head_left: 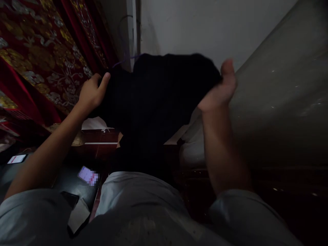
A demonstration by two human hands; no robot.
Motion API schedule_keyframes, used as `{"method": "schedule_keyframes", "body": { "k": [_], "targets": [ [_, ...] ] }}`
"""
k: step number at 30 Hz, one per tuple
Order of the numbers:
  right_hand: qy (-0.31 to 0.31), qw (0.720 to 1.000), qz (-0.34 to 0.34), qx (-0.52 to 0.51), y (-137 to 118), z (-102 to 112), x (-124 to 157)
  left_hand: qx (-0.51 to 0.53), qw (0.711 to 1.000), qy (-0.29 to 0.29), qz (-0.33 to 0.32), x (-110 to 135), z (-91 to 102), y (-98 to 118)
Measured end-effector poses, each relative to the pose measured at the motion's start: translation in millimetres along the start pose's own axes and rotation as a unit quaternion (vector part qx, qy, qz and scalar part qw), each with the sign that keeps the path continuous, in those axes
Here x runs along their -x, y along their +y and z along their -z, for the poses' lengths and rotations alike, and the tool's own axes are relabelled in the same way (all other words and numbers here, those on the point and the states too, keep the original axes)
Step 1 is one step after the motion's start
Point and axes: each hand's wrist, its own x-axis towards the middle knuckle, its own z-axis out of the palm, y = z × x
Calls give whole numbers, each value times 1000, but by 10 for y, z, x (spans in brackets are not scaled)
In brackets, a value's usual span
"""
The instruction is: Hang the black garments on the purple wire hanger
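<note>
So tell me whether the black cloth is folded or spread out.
Spread out: the black cloth is held up between the left hand and right hand, each gripping an upper corner, the rest hanging down.

Garment (156, 102): held up at centre, between the two hands, in front of the wall (205, 27). Left hand (92, 92): at the garment's left edge. Right hand (220, 90): at its right edge, thumb uppermost. Patterned cloth (38, 51): hanging at far left, behind the left hand. Mattress (282, 102): at right, behind the right hand. Counter (99, 143): below the garment, left of centre. Lit phone (88, 176): low left, beneath the left forearm. Second phone (16, 159): at the far left edge, well apart from the first.
</note>
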Motion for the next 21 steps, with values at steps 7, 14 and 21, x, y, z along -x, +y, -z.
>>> {"method": "schedule_keyframes", "body": {
  "k": [7,14,21],
  "targets": [
    [-102,992,-41,-60,-677,-574,-10,95,995,3,-4,-216,-67,74],
    [-328,942,33,58,-620,-771,270,221,970,-9,-104,6,-31,-8],
    [-165,932,31,320,468,-1321,343,271,911,-205,-232,355,-81,464]
  ]
}}
